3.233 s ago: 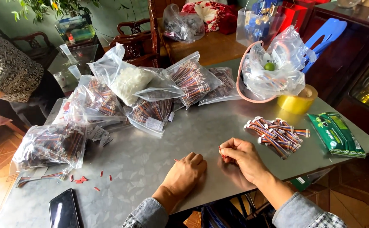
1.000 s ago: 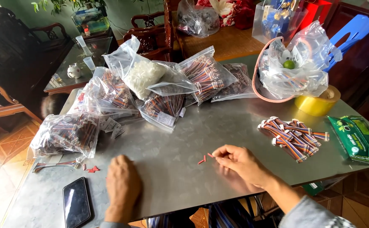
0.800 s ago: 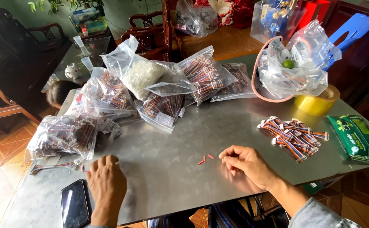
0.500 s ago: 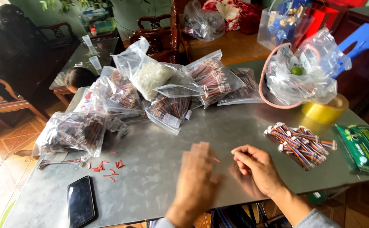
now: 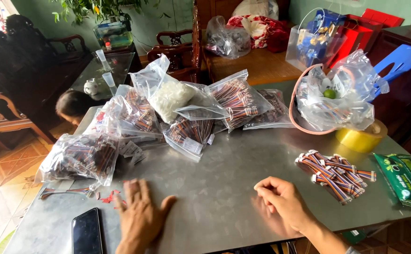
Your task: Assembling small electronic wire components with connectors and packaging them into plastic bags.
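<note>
My left hand (image 5: 142,217) lies flat on the grey metal table (image 5: 224,164) with its fingers spread, just right of a black phone (image 5: 87,231). Its fingertips are beside a scatter of small red scraps (image 5: 106,197). My right hand (image 5: 285,207) rests on the table near the front edge with its fingers curled together; I see nothing in it. A loose pile of striped ribbon cables (image 5: 337,175) with white plugs lies a little to its right.
Several clear bags of cables (image 5: 191,131) crowd the table's back and left. A clear bag holding a lime (image 5: 332,106), a yellow tape roll (image 5: 360,137) and a green packet (image 5: 405,181) sit at the right. Wooden chairs and a person's head (image 5: 74,106) are beyond the far left edge.
My left hand has swung from the table's middle back to the left, by the red scraps. The small red pieces that lay near my right hand are no longer there.
</note>
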